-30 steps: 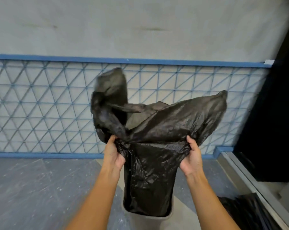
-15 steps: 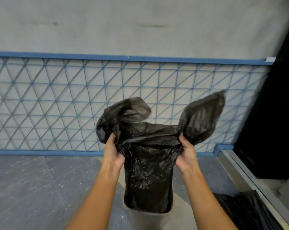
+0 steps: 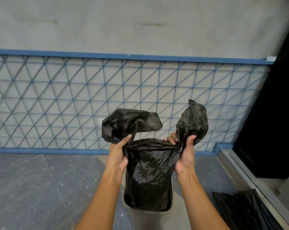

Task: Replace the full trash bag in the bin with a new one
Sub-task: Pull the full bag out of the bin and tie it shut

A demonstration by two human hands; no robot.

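Both hands, left hand (image 3: 118, 156) and right hand (image 3: 184, 153), clamp the crinkled black plastic trash bag (image 3: 148, 173); grey bin (image 3: 150, 214) lies directly at 6 o'clock, bag axis vertical.

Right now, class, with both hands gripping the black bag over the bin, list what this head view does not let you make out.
- Contents of the black bag: opaque plastic hides them.
- Bin: only its rim shows; bag and bottom edge hide the rest.
- Left hand and right hand: fingertips buried in gathered plastic.
- Dark plastic on the floor at lower right: cut by the edge, identity unclear.
- Dark area at right: too dark to read.
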